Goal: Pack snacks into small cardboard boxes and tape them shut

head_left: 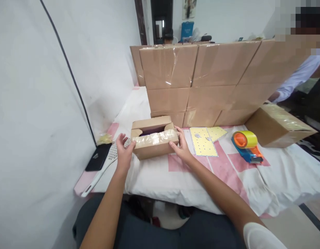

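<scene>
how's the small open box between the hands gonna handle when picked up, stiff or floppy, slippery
The small box should feel fairly stiff, since its cardboard front looks flat. The shiny tape along its upper front may be slick. The rear flap could bend, as it stands open.

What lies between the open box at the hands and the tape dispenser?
The head view shows the right hand on the open box, then a flat yellow dotted shape on the tablecloth, before the tape dispenser.
</scene>
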